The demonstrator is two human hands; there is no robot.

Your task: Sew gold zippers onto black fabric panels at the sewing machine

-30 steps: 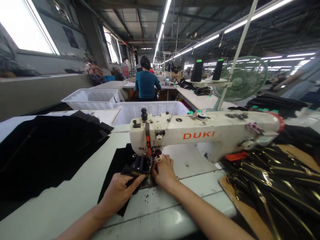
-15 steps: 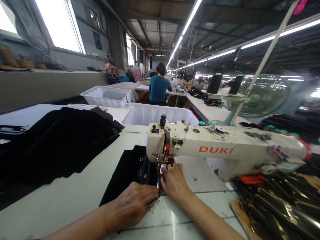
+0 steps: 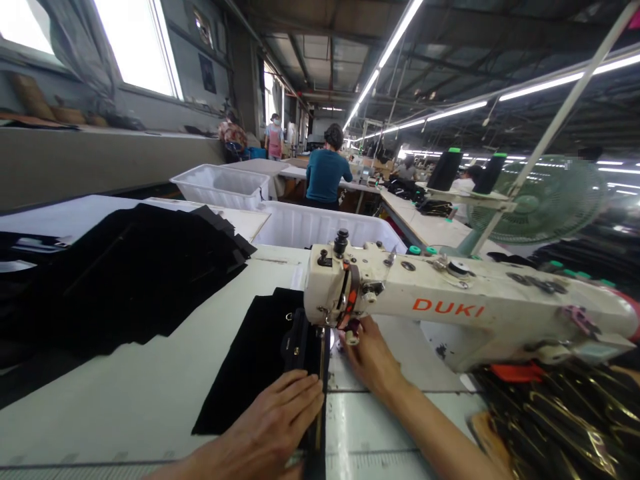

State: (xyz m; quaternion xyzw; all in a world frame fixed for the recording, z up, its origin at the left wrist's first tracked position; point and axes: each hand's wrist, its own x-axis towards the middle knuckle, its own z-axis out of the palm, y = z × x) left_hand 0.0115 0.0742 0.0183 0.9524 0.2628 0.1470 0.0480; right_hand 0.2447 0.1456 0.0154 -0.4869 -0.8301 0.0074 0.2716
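A black fabric panel (image 3: 250,360) lies on the sewing machine's bed, with a narrow black strip (image 3: 296,343) carrying small gold fittings on top. Along its right edge, a gold-coloured line runs under the machine's needle area. My left hand (image 3: 283,417) rests flat on the panel's near right part, fingers stretched forward and side by side. My right hand (image 3: 375,360) reaches beside the needle area of the white sewing machine (image 3: 370,277), to the right of the panel. Its fingertips are partly hidden by the machine head and a small knob (image 3: 352,337).
A pile of black fabric pieces (image 3: 135,280) covers the table's left. White plastic bins (image 3: 320,225) stand behind the machine. Black pieces with gold trim (image 3: 565,420) lie at right. Thread cones (image 3: 445,170) and a green fan (image 3: 540,200) stand beyond; a person in teal (image 3: 327,175) sits ahead.
The panel's gold-lined edge has come nearer to me. My left hand has moved nearer and flattened; the small dark object at its fingers no longer shows. The view has shifted slightly.
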